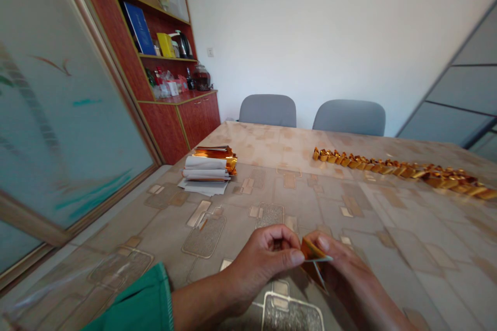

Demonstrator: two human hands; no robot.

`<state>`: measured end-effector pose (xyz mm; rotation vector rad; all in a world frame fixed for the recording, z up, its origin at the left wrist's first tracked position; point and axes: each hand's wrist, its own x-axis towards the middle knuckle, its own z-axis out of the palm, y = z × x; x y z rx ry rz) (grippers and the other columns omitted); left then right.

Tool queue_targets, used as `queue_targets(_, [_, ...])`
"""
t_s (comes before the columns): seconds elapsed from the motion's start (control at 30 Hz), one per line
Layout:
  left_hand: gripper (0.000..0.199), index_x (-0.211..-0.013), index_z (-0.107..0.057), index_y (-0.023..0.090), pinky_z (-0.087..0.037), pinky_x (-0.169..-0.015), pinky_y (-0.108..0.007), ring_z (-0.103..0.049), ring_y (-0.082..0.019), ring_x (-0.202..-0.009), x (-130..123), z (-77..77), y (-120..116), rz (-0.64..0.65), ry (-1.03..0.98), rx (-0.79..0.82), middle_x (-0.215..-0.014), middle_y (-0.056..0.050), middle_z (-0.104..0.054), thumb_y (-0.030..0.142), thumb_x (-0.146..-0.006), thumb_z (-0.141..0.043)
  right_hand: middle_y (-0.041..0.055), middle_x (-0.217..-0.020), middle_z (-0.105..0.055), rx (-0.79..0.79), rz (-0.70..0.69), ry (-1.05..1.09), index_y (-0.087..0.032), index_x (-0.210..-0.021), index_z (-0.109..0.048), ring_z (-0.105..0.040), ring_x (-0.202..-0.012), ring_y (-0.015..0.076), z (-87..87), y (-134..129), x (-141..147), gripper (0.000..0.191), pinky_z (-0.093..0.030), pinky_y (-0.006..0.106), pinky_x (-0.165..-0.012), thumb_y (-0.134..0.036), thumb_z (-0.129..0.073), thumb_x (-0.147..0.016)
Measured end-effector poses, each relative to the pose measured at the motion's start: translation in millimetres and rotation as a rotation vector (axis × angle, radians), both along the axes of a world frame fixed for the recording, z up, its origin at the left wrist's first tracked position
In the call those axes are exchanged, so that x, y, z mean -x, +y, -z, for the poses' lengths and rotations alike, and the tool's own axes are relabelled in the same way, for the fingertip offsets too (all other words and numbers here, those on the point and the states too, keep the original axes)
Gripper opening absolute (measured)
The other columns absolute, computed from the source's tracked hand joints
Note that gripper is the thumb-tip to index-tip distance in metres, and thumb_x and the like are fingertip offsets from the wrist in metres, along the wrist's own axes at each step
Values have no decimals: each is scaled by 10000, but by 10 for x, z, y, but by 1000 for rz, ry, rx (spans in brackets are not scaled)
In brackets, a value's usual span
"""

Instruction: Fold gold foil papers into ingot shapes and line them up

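Note:
A folded piece of gold foil paper (313,252) with pale edges is held up between my two hands, above the near part of the table. My left hand (267,258) pinches its left side between thumb and fingers. Around its right side my right hand (344,264) is closed, with the lower fingers partly hidden behind the paper. Farther off to the left lies a stack of gold and white paper sheets (205,169). Rows of folded gold paper pieces (404,168) run along the right side of the table.
A patterned cloth covers the table (233,212). Beyond its far edge stand two grey chairs (267,109). At the back left is a red-brown cabinet (200,116) with bottles and boxes, next to a frosted glass door (70,103).

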<state>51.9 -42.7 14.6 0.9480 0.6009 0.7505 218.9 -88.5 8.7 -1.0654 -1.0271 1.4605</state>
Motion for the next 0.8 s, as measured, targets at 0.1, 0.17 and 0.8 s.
queue_targets(0.1, [432, -723, -633, 149, -322, -626, -241, -480, -107, -629, 8, -3, 2, 2, 22, 12, -682, 5, -578, 458, -610, -911, -3, -669, -472, 59, 10, -5, -214, -716, -658, -415, -617, 155, 2, 6, -2, 424, -355, 282, -575, -624, -698, -815])
queue_targets(0.17, [434, -714, -639, 140, -281, -594, -230, -428, -86, -590, 15, -2, 12, -5, 55, 9, -643, 25, -547, 454, -599, -916, -5, -670, -493, 105, -6, -2, -203, -734, -673, -422, -612, 145, 38, 25, -32, 427, -347, 275, -578, -623, -746, -769])
queue_targets(0.8, [474, -714, -618, 157, -256, -577, -246, -473, -106, -589, 37, 34, -3, 93, 14, 144, -632, 27, -541, 459, -535, -935, -29, -629, -474, 96, -118, 41, -174, -750, -655, -396, -600, 110, 48, 40, -115, 451, -313, 230, -560, -610, -761, -794])
